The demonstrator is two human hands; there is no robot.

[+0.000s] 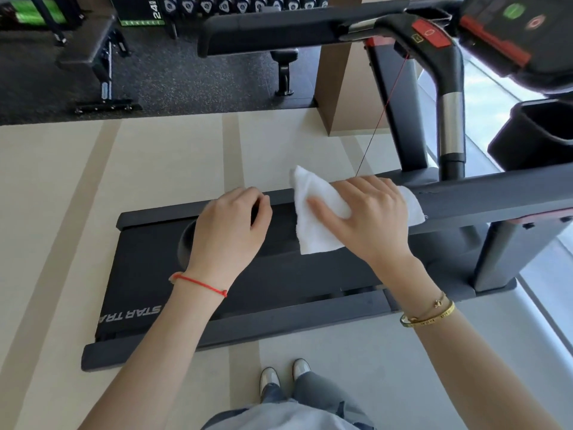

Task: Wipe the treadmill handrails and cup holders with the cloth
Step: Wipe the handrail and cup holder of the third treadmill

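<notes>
The near treadmill handrail (483,193) is a dark grey bar running from the right edge toward the middle. My right hand (369,215) grips a white cloth (313,231) draped over this rail, fingers curled over the top, thumb lying on the cloth. A loose corner of the cloth hangs below the rail. My left hand (229,231) curls round the rail's rounded free end, a hand's width left of the cloth. The far handrail (279,29) crosses the top. A black cup holder (533,135) hangs at the right, under the console (521,32).
The treadmill belt (148,274) lies below the rail, with my feet beside the deck. A red safety cord (381,119) hangs from the console's red stop button. A beige pillar (341,88), a weight bench (90,48) and a dumbbell rack (235,4) stand beyond.
</notes>
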